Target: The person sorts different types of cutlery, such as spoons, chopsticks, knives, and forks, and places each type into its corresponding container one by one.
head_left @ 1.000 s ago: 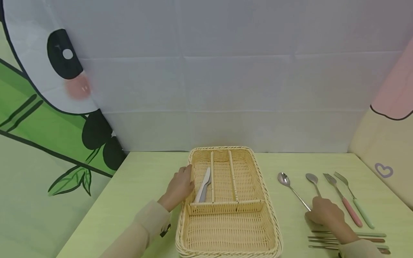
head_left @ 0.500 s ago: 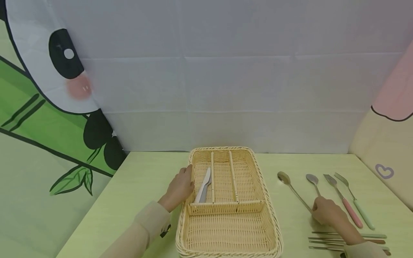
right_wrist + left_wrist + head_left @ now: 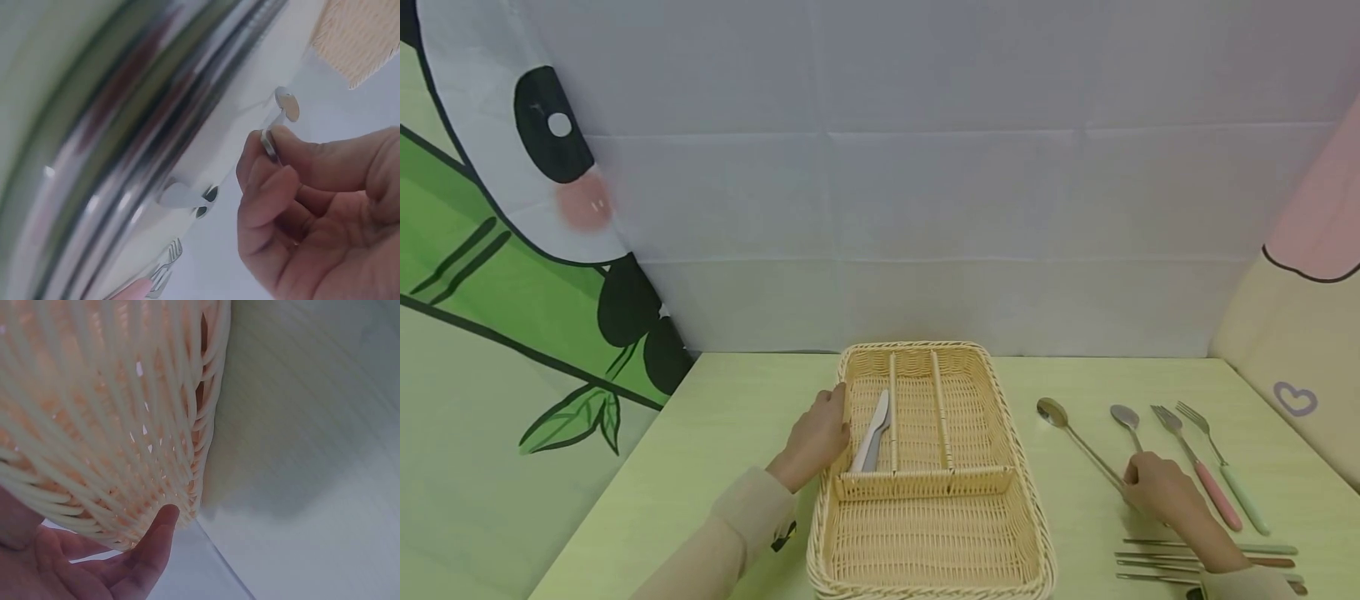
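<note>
My left hand [image 3: 816,437] grips the left rim of a woven basket [image 3: 925,546] with dividers. In the left wrist view, the fingers of that hand [image 3: 134,562] wrap over the basket's edge [image 3: 206,425]. Two knives [image 3: 874,429] lie in the basket's left back compartment. My right hand [image 3: 1161,492] pinches the handle of a long metal spoon [image 3: 1078,437], whose bowl points back and left. The right wrist view has this spoon [image 3: 270,147] between thumb and fingers. A second spoon [image 3: 1125,415] lies just behind the right hand, its handle partly hidden.
Right of that spoon lie a pink-handled fork [image 3: 1206,479] and a green-handled fork [image 3: 1236,483]. Several chopsticks [image 3: 1150,557] lie in a row at the front right, partly under the right forearm. A printed cloth backdrop [image 3: 925,250] stands behind the table [image 3: 737,400].
The long spoon has turned in the right hand, its bowl shifting slightly left. That hand has moved a little right and back. The left hand stays on the rim.
</note>
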The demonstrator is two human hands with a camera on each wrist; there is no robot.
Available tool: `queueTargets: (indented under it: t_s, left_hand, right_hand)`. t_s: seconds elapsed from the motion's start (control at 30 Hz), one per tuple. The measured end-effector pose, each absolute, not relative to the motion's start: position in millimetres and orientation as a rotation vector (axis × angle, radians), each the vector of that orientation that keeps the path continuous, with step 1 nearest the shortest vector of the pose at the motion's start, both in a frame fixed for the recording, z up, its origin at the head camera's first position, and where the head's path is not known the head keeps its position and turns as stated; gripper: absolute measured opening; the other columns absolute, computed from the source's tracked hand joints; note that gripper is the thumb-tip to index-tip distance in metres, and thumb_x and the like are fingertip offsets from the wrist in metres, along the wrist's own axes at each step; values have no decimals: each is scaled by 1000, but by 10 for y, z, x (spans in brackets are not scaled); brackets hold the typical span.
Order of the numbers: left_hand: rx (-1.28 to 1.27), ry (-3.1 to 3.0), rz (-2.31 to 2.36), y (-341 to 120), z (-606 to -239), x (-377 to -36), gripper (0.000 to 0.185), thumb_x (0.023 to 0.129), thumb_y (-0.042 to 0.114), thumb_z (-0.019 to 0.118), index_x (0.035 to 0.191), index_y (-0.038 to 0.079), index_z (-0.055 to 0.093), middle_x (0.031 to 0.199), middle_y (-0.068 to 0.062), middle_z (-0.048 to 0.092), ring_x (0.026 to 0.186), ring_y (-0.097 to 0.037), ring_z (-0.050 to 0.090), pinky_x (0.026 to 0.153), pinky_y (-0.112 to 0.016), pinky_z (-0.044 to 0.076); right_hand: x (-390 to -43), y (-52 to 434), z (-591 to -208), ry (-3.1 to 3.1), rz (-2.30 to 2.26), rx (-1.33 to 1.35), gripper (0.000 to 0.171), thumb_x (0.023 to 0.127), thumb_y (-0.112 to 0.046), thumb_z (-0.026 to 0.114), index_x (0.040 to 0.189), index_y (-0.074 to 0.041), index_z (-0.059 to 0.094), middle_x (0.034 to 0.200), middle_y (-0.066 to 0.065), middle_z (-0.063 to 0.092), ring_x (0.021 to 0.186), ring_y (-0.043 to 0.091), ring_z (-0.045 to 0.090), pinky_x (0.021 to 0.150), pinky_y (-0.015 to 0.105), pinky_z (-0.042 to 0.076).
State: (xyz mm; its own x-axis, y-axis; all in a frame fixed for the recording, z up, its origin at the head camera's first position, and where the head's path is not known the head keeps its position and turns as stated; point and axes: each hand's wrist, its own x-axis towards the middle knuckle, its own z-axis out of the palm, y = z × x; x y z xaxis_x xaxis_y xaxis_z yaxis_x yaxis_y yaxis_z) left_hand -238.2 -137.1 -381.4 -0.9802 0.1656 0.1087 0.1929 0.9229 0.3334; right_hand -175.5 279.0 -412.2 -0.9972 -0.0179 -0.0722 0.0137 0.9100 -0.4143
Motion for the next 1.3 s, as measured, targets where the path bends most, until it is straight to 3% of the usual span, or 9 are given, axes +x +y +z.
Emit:
queueTargets:
  t_s: [0.17, 0.27, 0.43, 0.6, 0.9, 1.1, 1.23, 1.3]
  left_hand:
    - [-276, -3014, -514, -1369, -3806, -2385, 57, 86, 5, 58, 136, -5, 33, 119, -29, 49, 66, -24, 56, 49, -30, 43]
    - [-270, -3012, -496, -1363, -3792, -2379, 56, 85, 6, 58, 135, -5, 35, 118, -28, 50, 78, -31, 59, 56, -35, 48]
    - [-275, -2969, -444, -1350, -3758, -2359, 51, 86, 11, 59, 131, -3, 41, 120, -27, 49, 104, -45, 49, 76, -49, 48]
    - [-333, -2884, -385, -1311, -3696, -2334, 48, 86, 14, 61, 128, -2, 45, 121, -27, 49, 109, -47, 45, 84, -53, 44]
    - [-422, -2900, -412, -1100, -3531, -2242, 36, 87, 18, 60, 119, 3, 55, 108, -17, 61, 90, -36, 56, 72, -45, 49]
    - [-513, -2895, -530, -1017, -3433, -2207, 28, 88, 14, 57, 113, 2, 59, 101, -14, 65, 76, -22, 62, 58, -29, 48]
    - [-562, -2914, -616, -1001, -3374, -2191, 26, 91, 15, 53, 112, 3, 59, 98, -11, 67, 64, -13, 59, 55, -24, 44]
    - [-581, -2919, -663, -981, -3347, -2182, 25, 91, 16, 52, 111, 4, 59, 96, -11, 67, 53, -9, 50, 49, -22, 39]
  right_hand:
    - [-1745, 2759, -4092, 3014, -691, -13, 9, 81, -4, 51, 73, -2, 53, 62, 2, 49, 53, 15, 44, 46, 27, 35]
    - [-1741, 2741, -4077, 3038, -709, -18, 9, 81, -2, 49, 73, -1, 53, 61, 2, 48, 52, 14, 43, 46, 27, 34]
    - [-1723, 2701, -4059, 3100, -739, -24, 9, 80, -1, 48, 73, -1, 54, 61, 2, 48, 53, 15, 42, 46, 27, 33]
    - [-1723, 2636, -4010, 3129, -791, -28, 8, 82, -3, 52, 77, 2, 57, 65, 3, 54, 55, 15, 45, 47, 28, 36]
    - [-1691, 2451, -3894, 3130, -890, -76, 6, 84, -1, 54, 82, 3, 57, 70, 4, 58, 59, 14, 49, 49, 26, 37]
    - [-1655, 2296, -3820, 3135, -962, -112, 5, 84, 0, 55, 83, 3, 58, 72, 6, 59, 57, 12, 49, 48, 23, 37]
    - [-1632, 2189, -3777, 3141, -992, -115, 4, 84, -1, 56, 83, 2, 58, 71, 5, 59, 54, 10, 45, 47, 22, 36]
    - [-1626, 2141, -3762, 3157, -992, -131, 4, 85, -2, 57, 83, 1, 58, 70, 4, 59, 53, 8, 43, 47, 22, 35]
